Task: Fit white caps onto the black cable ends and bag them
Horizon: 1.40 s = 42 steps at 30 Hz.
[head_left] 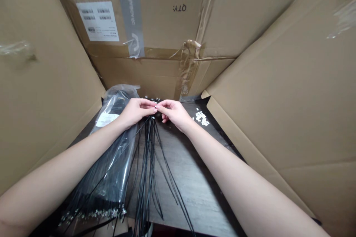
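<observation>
My left hand is closed in a pinch, and a thin black wire trails from it down and to the left. Right beside it, my right hand pinches a tiny white connector piece; the fingertips of both hands meet there and hide most of it. Below the hands lies a loose bundle of black wires, with small white pieces at its far end. A clear plastic bag full of black wires lies under my left forearm.
A small pile of white connector pieces lies to the right on the dark table. Cardboard walls stand on the left, right and back. Wire ends hang over the table's near edge.
</observation>
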{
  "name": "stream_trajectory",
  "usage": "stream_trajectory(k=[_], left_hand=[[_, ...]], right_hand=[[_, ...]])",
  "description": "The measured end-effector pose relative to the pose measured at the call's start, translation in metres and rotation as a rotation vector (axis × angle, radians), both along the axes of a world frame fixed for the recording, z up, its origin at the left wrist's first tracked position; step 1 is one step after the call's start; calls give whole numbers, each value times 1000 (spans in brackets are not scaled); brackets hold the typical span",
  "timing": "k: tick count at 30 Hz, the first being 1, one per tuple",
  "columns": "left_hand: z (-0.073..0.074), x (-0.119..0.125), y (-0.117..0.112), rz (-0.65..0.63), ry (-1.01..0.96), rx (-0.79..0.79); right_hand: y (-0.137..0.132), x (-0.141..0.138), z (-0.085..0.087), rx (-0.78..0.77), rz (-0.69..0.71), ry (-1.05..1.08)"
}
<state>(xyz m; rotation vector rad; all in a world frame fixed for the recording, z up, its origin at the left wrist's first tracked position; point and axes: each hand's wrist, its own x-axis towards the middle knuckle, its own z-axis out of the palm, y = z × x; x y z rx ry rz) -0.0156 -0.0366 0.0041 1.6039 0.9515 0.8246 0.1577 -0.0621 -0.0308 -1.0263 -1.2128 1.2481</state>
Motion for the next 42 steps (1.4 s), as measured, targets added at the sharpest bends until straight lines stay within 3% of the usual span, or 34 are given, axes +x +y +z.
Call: stream_trajectory(k=[9,17,26,38,42], left_hand=[[7,7,-11,-18,-33,-222],[11,8,-15,-63,121,-151],[6,8,-9,-9,48,-19],[4,7,-7,-66,60,-174],[5,7,-8,-133,93,-136]], right_hand=[[2,2,3,-91,-46,143],[6,3,1,-124,-76,214],[5,6,5,-167,-108,269],[6,6,5,-187,-92,305],[7,6,3,-165,-79,306]])
